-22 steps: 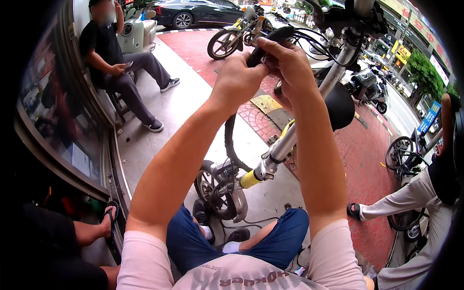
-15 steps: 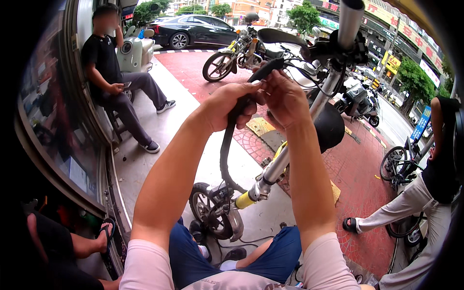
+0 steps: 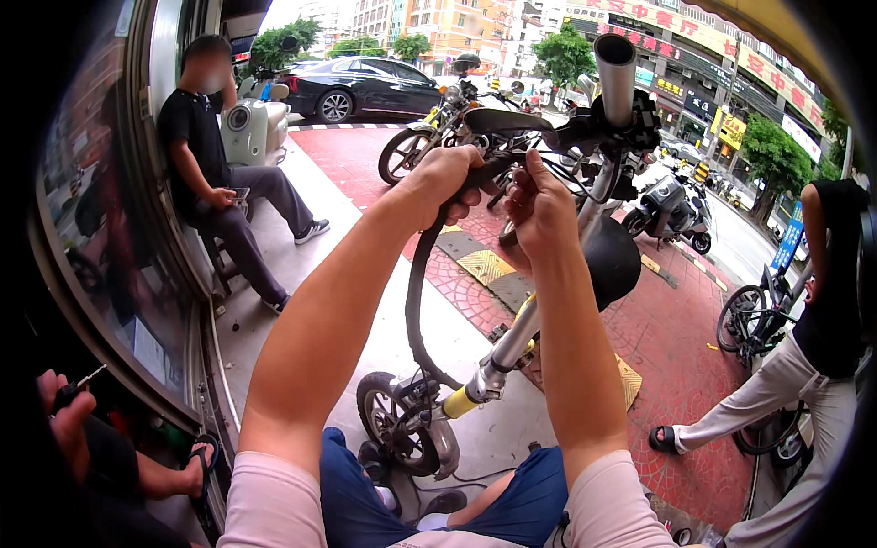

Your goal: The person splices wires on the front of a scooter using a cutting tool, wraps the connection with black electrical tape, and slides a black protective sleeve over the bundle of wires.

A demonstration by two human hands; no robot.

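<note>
Against the handlebar stem (image 3: 614,82), both hands have been lowered slightly: the left hand (image 3: 445,183) is clenched on the black cable (image 3: 413,301) below it, the right hand (image 3: 539,205) pinching the cable's upper end

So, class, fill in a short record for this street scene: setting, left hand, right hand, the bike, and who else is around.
Setting: pavement beside a shopfront, red brick paving, parked motorbikes and a black car behind.
Left hand: closed around the black handlebar grip.
Right hand: fingers at the same grip, next to the left hand.
Bike: small folding bike, silver stem upright, small front wheel on the ground, black cable looping down.
Others: a seated person in black at left; a person in light trousers at right.
</note>
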